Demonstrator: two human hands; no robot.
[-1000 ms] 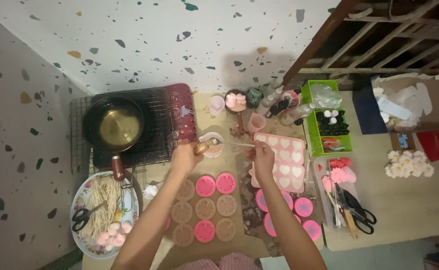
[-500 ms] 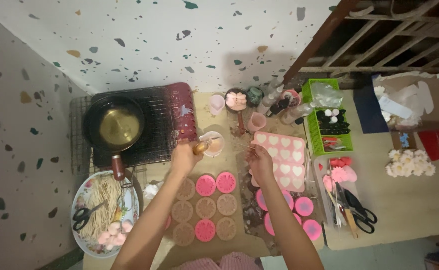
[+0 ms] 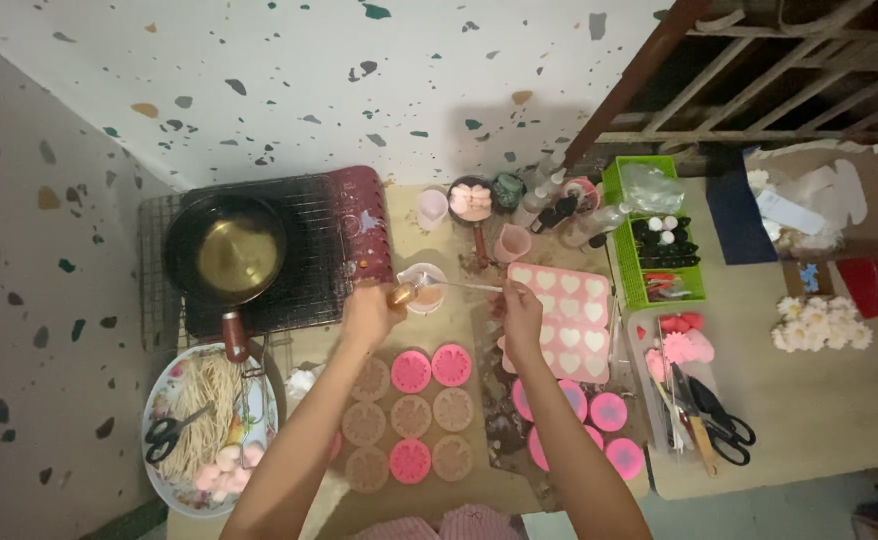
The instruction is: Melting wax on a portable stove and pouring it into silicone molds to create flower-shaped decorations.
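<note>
The left hand (image 3: 369, 315) grips a small wooden-handled cup (image 3: 421, 292) at frame centre, while the right hand (image 3: 519, 315) pinches a thin stick (image 3: 464, 287) reaching into it. Below, a round-cavity mould (image 3: 411, 415) shows some cavities filled pink, others brownish; the heart mould (image 3: 567, 320) to the right looks filled. Both forearms stretch up from the lower edge over the tabletop (image 3: 809, 400).

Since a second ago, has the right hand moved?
Barely: the right hand dipped toward the person, then returned beside the heart mould, ending slightly left.
</note>
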